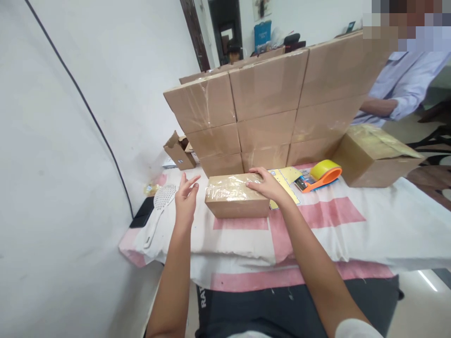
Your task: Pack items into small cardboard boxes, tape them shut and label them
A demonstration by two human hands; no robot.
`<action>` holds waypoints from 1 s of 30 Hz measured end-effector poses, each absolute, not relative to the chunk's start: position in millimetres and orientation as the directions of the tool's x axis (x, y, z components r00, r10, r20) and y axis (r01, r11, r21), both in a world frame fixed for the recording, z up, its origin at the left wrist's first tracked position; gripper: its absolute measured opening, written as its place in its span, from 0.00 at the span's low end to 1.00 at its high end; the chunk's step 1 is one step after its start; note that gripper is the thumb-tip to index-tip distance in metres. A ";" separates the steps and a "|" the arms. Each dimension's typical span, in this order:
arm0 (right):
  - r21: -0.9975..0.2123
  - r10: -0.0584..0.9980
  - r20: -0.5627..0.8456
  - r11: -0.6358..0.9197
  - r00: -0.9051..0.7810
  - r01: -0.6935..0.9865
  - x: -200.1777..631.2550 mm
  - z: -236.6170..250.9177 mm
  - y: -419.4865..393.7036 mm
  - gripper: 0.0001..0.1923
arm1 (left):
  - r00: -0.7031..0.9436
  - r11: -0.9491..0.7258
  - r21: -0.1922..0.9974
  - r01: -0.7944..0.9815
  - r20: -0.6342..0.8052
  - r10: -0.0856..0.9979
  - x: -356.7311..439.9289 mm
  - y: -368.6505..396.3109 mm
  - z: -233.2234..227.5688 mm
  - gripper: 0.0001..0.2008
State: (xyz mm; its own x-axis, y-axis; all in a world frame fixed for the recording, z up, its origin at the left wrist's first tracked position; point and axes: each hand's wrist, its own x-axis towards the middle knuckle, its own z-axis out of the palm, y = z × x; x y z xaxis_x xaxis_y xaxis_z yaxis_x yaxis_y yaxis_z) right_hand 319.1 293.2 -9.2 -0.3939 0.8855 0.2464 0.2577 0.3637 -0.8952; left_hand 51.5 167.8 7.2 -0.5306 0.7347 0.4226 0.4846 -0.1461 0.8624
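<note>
A taped cardboard box (239, 210) stands on the cloth right in front of me, with shiny clear tape across its top. My right hand (267, 185) grips its right end, thumb on the top face and fingers along the back edge. To the left of the box, my left hand (186, 197) is raised with its fingers apart, holding nothing and not touching the box. A white skimmer (165, 197) lies just beyond that hand. Right of the box are a yellow patterned sheet (283, 180) and an orange tape dispenser (322, 177) with a yellow roll.
Several stacked cardboard boxes (268, 87) form a wall behind the work area. Another box (378, 157) stands at the right, near a person in a light shirt (412, 89). A small opened carton (179, 151) and a black flat object (143, 213) are at the left, beside the wall.
</note>
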 end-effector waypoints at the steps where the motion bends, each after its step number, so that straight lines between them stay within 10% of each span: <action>1: -0.897 0.886 0.248 0.363 -0.391 0.253 318.9 -9.4 293.0 0.25 | -0.525 -0.160 0.862 0.482 0.430 0.735 52.4 166.5 7.3 0.15; 22: -0.909 0.900 0.240 0.340 -0.364 0.241 319.5 -12.8 291.3 0.24 | -0.344 0.032 0.969 0.247 0.057 0.937 70.6 153.2 35.5 0.58; 30: -0.904 0.892 0.265 0.362 -0.365 0.229 319.0 -16.1 292.3 0.25 | -0.435 0.152 0.938 0.312 -0.001 0.901 66.9 177.4 46.8 0.49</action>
